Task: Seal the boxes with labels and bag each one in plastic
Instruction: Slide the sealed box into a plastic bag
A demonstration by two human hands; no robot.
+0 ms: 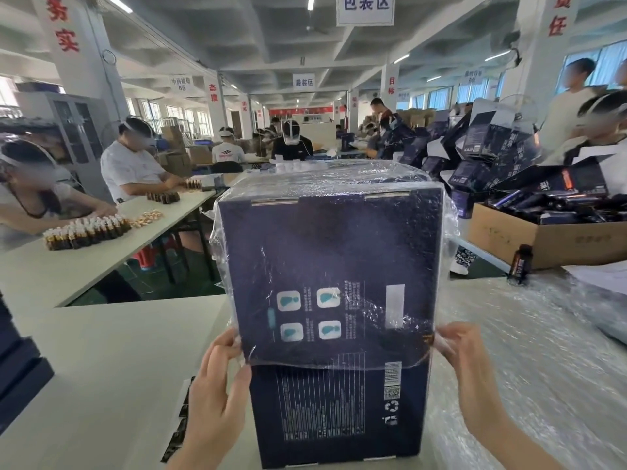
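Note:
A tall dark navy box (339, 408) stands upright on the white table in front of me, its printed back panel facing me. A clear plastic bag (332, 184) is pulled over its top and covers roughly the upper two thirds; the bag's open edge crosses the box just below the four square icons. My left hand (217, 378) pinches the bag's lower left edge against the box's side. My right hand (464, 364) pinches the bag's lower right edge.
Bubble wrap (543, 351) covers the table at the right. A cardboard carton (556, 240) of dark packs and a small brown bottle (519, 264) stand at back right, with stacked navy boxes behind. Dark boxes (20, 364) sit at left. People work at a table with bottles (88, 232).

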